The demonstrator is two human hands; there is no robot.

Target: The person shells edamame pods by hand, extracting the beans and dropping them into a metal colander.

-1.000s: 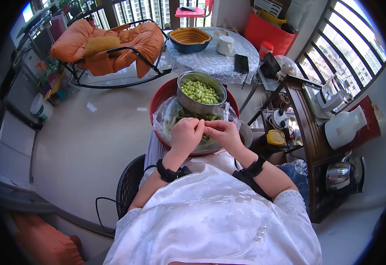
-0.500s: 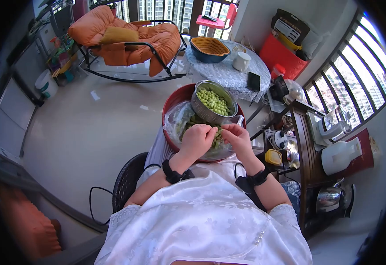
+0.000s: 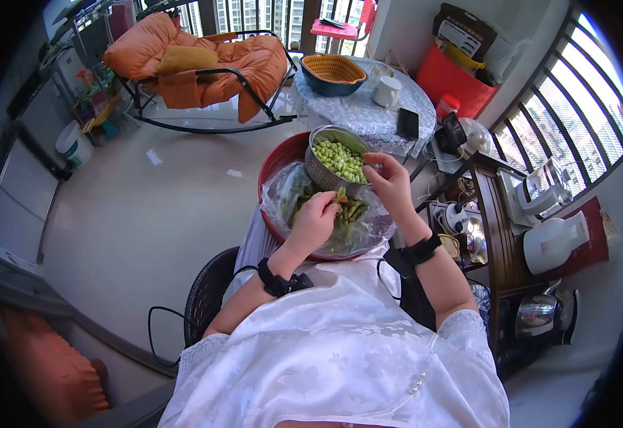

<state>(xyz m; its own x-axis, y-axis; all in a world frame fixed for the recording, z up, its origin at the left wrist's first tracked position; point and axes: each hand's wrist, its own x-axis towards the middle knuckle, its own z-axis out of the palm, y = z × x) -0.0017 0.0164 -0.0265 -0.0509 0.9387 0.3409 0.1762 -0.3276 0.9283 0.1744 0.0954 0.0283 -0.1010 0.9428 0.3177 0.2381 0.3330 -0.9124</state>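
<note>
My left hand (image 3: pixel 314 220) is closed on a green bean pod (image 3: pixel 339 195), which sticks up from between thumb and fingers. Below it, more green pods (image 3: pixel 353 212) lie in a clear plastic bag (image 3: pixel 277 191) inside a red basin (image 3: pixel 271 165) on my lap. A perforated metal strainer (image 3: pixel 320 173) full of shelled green beans (image 3: pixel 337 158) sits tilted at the basin's far side. At the strainer's right rim is my right hand (image 3: pixel 391 187), its thumb and forefinger curved and slightly apart over the beans. No bean shows between them.
Beyond the basin stands a round table (image 3: pixel 311 107) with a colander in a blue bowl (image 3: pixel 333 74), a white mug (image 3: pixel 386 92) and a phone (image 3: pixel 408 124). An orange rocking chair (image 3: pixel 204 71) is at the far left. To the right, a wooden shelf (image 3: pixel 505 246) holds appliances.
My hands have separated. The right moved up and right to the strainer's rim; the left moved slightly down and left, with the pod in its fingers.
</note>
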